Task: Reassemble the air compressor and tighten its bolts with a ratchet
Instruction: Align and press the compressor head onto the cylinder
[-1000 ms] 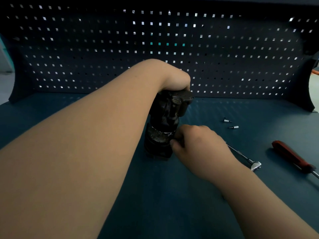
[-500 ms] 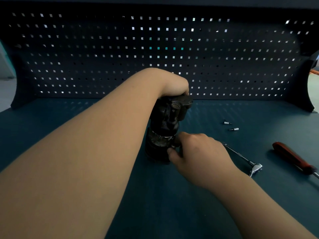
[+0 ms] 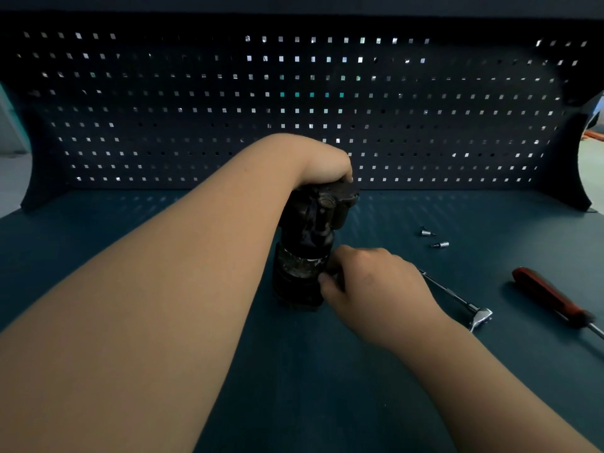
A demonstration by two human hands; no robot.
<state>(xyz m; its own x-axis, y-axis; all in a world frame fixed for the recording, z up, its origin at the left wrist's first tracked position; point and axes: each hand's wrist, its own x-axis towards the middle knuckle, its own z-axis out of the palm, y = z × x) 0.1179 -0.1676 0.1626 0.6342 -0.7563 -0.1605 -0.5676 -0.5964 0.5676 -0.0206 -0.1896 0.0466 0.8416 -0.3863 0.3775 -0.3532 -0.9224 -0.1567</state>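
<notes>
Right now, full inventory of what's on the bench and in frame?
air compressor: 1, black with a worn silvery band, upright at bench centre
ratchet: 1, silver, lying right of the compressor, handle end hidden by the right hand
small silver pieces: 2, loose on the bench, centre right; too small to identify
screwdriver: 1, red handle, far right
bench: 1, dark teal
pegboard: 1, dark, behind the bench
left hand: gripping the compressor's top
right hand: fingers at the compressor's lower right side
</notes>
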